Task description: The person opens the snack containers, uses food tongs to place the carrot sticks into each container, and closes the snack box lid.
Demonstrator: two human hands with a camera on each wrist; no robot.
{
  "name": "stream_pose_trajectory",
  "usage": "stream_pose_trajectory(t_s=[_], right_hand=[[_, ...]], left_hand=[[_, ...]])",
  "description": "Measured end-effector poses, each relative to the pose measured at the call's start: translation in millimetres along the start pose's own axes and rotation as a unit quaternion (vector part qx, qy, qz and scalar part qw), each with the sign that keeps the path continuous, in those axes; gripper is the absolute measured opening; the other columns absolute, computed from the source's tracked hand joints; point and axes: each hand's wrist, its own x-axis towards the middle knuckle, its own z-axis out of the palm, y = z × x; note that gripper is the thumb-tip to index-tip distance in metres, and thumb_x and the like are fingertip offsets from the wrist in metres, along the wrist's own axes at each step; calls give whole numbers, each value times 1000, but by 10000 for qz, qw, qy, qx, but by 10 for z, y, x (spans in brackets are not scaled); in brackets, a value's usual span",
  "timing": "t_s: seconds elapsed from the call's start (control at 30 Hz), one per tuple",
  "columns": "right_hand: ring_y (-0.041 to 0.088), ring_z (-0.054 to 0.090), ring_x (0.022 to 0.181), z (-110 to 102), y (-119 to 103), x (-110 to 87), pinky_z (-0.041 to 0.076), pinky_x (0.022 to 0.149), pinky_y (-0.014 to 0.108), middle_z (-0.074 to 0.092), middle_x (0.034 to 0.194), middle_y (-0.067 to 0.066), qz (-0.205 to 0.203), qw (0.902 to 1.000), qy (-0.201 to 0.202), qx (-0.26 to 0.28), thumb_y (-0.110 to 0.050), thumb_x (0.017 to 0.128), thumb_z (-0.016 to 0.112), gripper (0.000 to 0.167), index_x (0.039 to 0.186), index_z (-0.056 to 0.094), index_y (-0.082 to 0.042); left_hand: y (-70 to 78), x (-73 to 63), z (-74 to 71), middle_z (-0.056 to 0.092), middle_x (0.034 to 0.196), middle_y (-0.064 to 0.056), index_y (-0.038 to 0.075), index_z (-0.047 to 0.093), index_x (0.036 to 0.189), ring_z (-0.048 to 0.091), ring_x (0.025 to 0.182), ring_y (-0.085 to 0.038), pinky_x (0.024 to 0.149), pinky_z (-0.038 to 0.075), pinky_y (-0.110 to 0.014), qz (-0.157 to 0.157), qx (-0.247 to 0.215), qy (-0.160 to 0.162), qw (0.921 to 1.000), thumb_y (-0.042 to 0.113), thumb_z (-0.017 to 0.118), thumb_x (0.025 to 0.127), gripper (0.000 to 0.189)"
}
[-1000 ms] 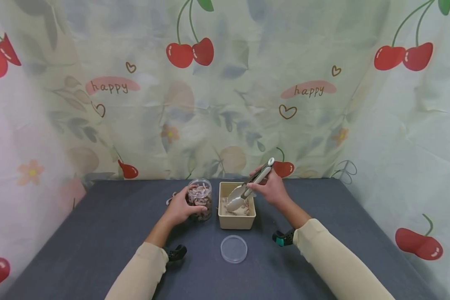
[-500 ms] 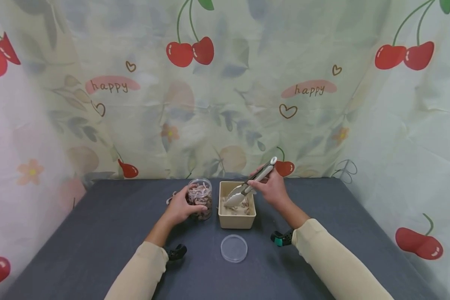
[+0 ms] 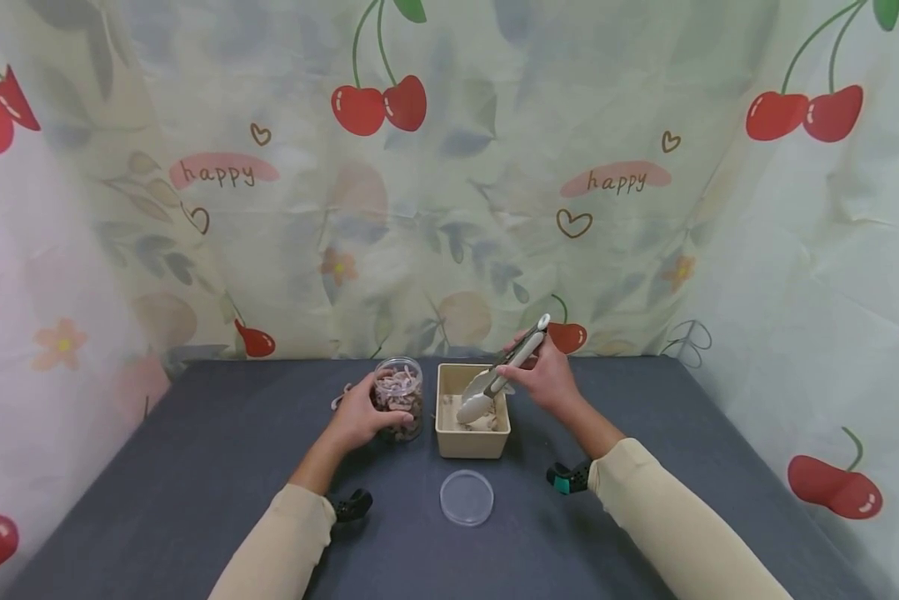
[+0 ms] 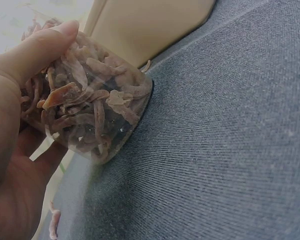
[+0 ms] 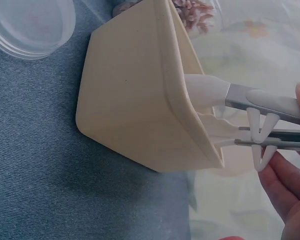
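My left hand (image 3: 357, 415) grips a clear plastic jar (image 3: 400, 383) that stands on the table, its thumb across the near side. Brownish-pink dried strips (image 4: 100, 100) fill much of the jar; their exact kind is unclear. With my right hand (image 3: 545, 375) I hold a pair of tongs (image 3: 522, 350), fingers and thumb on the two arms. The pale tips of the tongs (image 3: 476, 407) reach down into a beige rectangular bin (image 3: 473, 445). A few similar strips lie on the bin's floor. In the right wrist view the bin wall hides the tong tips.
A round clear lid (image 3: 467, 498) lies on the dark table cloth (image 3: 217, 483) in front of the bin. Some loose strips (image 3: 340, 398) lie left of the jar, partly behind my left hand. A cherry-print curtain (image 3: 449, 208) encloses the back and sides.
The tong tips shifted slightly left inside the bin, then came back right, and the right hand moved a little with them. My left hand and the jar stay in place.
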Motion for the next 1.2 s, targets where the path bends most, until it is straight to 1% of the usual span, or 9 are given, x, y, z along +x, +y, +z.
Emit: stream_pose_trajectory(t_s=[0.1, 0.23, 0.4, 0.63, 0.77, 0.87, 0.97, 1.1, 1.2], right_hand=[[31, 67, 97, 4, 5, -2, 54, 79, 42, 64, 114, 21, 40, 10000, -38, 6, -6, 79, 81, 52, 119, 48, 3], [30, 67, 98, 0, 1, -2, 53, 80, 42, 66, 110, 17, 13, 10000, 12, -59, -6, 81, 79, 47, 116, 50, 0], [29, 68, 95, -1, 0, -6, 54, 79, 43, 67, 104, 13, -11, 9996, 146, -241, -7, 81, 79, 42, 112, 51, -5], [27, 68, 93, 7, 3, -5, 54, 78, 43, 67, 100, 12, 67, 9989, 353, -295, -7, 81, 80, 42, 111, 51, -4], [27, 68, 93, -13, -49, 29, 54, 78, 41, 68, 101, 12, 121, 9985, 500, -201, -7, 81, 79, 42, 112, 50, -3], [26, 69, 93, -37, -123, 73, 54, 78, 40, 69, 102, 12, 56, 9982, 579, -125, -7, 81, 79, 42, 112, 51, -3], [27, 69, 93, -62, -202, 118, 54, 78, 36, 69, 103, 15, -52, 9980, 630, 86, -5, 81, 79, 42, 112, 50, -1], [30, 68, 94, -86, -322, 168, 54, 77, 31, 69, 106, 19, -176, 9964, 649, 508, -2, 82, 77, 45, 115, 46, 2], [30, 68, 96, -89, -420, 204, 54, 78, 31, 68, 108, 19, -194, 9958, 635, 625, -4, 83, 77, 49, 119, 45, 4]], left_hand=[[4, 3, -1, 46, 141, -21, 10, 39, 147, 44, 127, -37, 100, 35, -55, -12, -18, 3, 10000, 45, 86, 70, 96], [21, 0, -11, 46, 141, -21, 9, 39, 147, 44, 127, -37, 100, 36, -54, -4, -50, 0, 10000, 44, 86, 71, 96], [33, -4, -19, 47, 141, -21, 9, 39, 147, 45, 127, -37, 99, 37, -54, 2, -87, -12, 10000, 43, 86, 71, 95], [32, -4, -13, 47, 141, -21, 9, 39, 147, 45, 127, -37, 100, 36, -54, 40, -44, -21, 10000, 43, 85, 72, 95], [29, -7, -8, 46, 141, -21, 9, 39, 147, 45, 127, -38, 100, 36, -54, 42, -47, -29, 10000, 43, 86, 71, 96], [23, -4, -10, 46, 142, -21, 9, 39, 147, 44, 128, -38, 100, 36, -55, 29, -52, -15, 10000, 44, 86, 71, 96], [11, 1, -9, 46, 142, -21, 9, 38, 148, 43, 128, -38, 100, 36, -55, 6, -47, -9, 10000, 45, 86, 71, 97], [-1, 1, -6, 45, 142, -22, 9, 38, 148, 42, 129, -39, 101, 35, -55, 2, -23, -19, 10000, 46, 85, 70, 98], [-3, -2, -6, 45, 143, -22, 8, 38, 148, 42, 129, -38, 101, 34, -55, 5, -25, -19, 10000, 45, 85, 71, 97]])
